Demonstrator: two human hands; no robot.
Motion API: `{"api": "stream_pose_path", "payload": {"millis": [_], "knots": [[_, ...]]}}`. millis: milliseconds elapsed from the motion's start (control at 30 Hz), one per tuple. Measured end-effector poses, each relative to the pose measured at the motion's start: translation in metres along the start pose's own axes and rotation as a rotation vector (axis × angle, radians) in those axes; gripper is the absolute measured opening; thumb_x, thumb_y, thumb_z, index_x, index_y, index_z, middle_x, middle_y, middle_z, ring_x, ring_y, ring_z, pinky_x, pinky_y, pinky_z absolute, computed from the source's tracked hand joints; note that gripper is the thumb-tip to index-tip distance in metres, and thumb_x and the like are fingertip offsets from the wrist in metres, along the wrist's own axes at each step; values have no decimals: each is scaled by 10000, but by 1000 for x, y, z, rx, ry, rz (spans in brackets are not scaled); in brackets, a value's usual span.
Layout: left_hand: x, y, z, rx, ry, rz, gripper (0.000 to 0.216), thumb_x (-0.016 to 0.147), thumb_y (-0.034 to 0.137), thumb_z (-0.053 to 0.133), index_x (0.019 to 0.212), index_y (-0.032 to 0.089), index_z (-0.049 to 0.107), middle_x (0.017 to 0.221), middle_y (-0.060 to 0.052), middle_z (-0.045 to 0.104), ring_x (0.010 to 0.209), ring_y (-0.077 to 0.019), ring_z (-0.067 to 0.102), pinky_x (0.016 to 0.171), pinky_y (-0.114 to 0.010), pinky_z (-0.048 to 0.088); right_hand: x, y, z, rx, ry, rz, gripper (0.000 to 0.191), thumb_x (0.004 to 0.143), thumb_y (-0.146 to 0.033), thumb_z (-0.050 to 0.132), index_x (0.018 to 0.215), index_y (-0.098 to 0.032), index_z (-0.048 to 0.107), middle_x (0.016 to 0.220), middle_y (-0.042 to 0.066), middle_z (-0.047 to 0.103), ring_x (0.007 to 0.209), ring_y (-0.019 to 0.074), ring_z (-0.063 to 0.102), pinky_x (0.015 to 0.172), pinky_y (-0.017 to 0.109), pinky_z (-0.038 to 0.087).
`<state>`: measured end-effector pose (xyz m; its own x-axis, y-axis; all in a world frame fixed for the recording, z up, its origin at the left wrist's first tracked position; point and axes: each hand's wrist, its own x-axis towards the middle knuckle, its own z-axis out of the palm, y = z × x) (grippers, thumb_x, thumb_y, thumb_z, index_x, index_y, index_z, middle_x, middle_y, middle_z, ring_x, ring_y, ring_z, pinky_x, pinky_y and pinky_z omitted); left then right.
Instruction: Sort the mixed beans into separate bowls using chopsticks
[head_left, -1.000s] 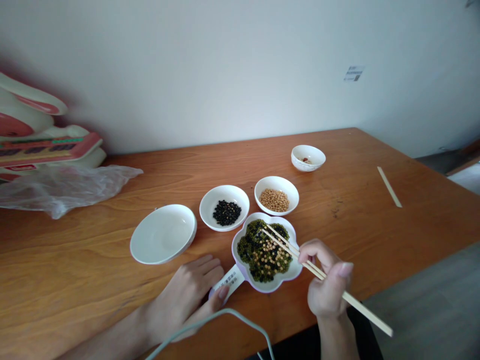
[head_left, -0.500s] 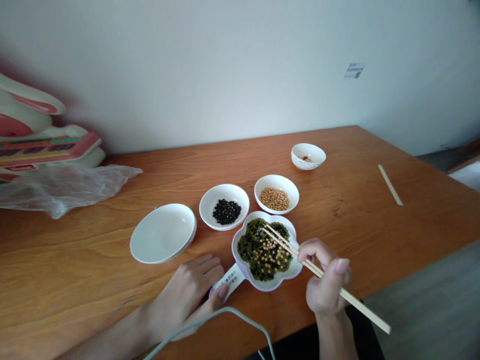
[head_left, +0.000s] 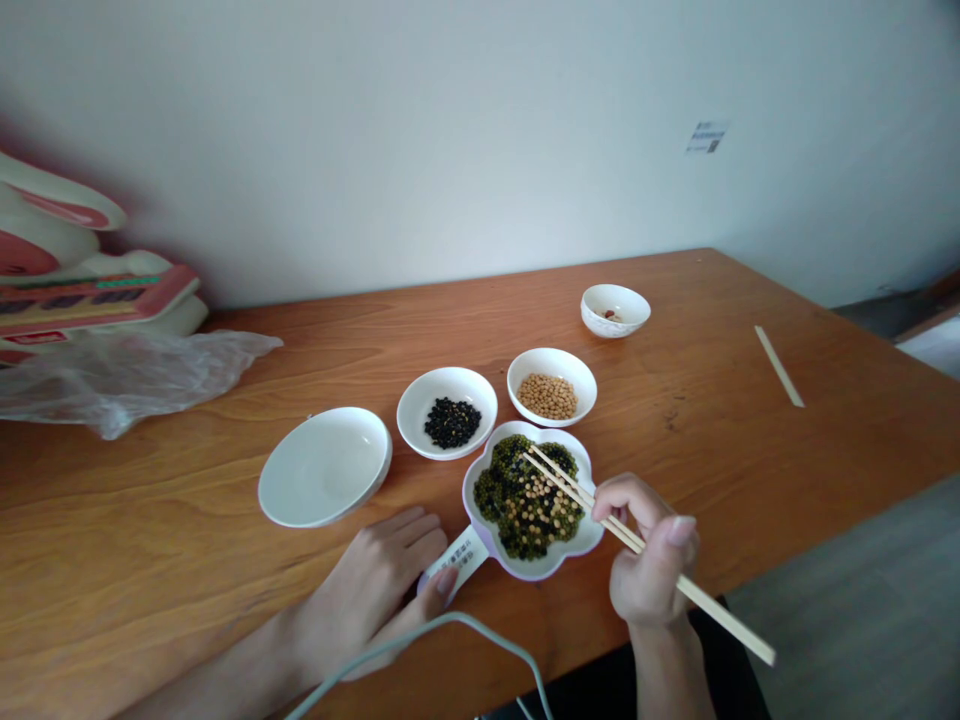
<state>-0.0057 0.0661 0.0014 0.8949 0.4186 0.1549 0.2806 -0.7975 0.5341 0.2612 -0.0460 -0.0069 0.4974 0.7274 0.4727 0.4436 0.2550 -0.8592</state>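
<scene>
My left hand [head_left: 394, 570] is closed round the white handle of a flower-shaped dish [head_left: 581, 540], thumb on top. Mixed green, black and tan beans [head_left: 529, 500] lie in the dish. In my right hand [head_left: 652, 555] is a pair of wooden chopsticks [head_left: 626, 535], their tips over the beans near the middle of the dish; whether the tips grip a bean I cannot tell. Just behind the dish stand a white bowl [head_left: 484, 420] of black beans [head_left: 452, 423] and another white bowl [head_left: 587, 375] of tan soybeans [head_left: 547, 396].
An empty white bowl [head_left: 326, 470] sits left of the dish. A small bowl [head_left: 615, 318] with a few bits inside is farther back. A paper strip [head_left: 778, 366] lies at right. Clear plastic [head_left: 142, 380] and a rabbit-shaped toy [head_left: 90, 290] are at far left. A pale cable [head_left: 450, 618] crosses in front.
The view has shifted very slightly. Both hands, the chopsticks and the dish hold nearly the same place.
</scene>
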Motion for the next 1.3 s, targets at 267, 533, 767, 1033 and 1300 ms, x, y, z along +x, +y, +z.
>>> {"api": "stream_pose_path", "payload": {"millis": [267, 533, 767, 1033, 1300], "knots": [[1, 4, -5, -18, -11, -13, 194, 997, 262, 433, 803, 252, 435, 744, -50, 583, 673, -225, 549, 606, -417, 439, -2, 1, 0, -29, 47, -11, 742, 1072, -563, 95, 674, -217, 618, 702, 71, 627, 684, 216, 588, 604, 361, 381], [1, 3, -5, -18, -22, -16, 201, 1009, 266, 438, 811, 246, 462, 756, -53, 590, 683, -221, 549, 619, -397, 433, 1, -4, -1, -55, 13, -12, 758, 1049, -622, 79, 676, -222, 603, 671, 56, 601, 629, 199, 545, 572, 348, 365], [-2, 3, -8, -15, -124, -57, 245, 1053, 263, 392, 830, 221, 483, 822, -49, 591, 753, -223, 549, 694, -391, 431, 0, -2, -1, -74, 4, 2, 769, 1047, -624, 59, 664, -221, 590, 668, 59, 603, 638, 201, 566, 575, 348, 376], [-1, 1, -5, -1, -112, -57, 223, 1045, 251, 414, 839, 220, 493, 831, -49, 598, 758, -224, 543, 698, -402, 431, -1, -4, -1, -30, 11, -17, 747, 1060, -597, 86, 668, -219, 597, 666, 58, 596, 628, 200, 553, 567, 353, 358], [-2, 2, -7, -4, -82, -36, 208, 1024, 234, 453, 826, 220, 515, 808, -46, 605, 737, -224, 556, 686, -389, 442, 0, -3, -1, -43, 8, 1, 763, 1050, -627, 78, 677, -222, 606, 658, 52, 590, 626, 200, 539, 577, 357, 350]]}}
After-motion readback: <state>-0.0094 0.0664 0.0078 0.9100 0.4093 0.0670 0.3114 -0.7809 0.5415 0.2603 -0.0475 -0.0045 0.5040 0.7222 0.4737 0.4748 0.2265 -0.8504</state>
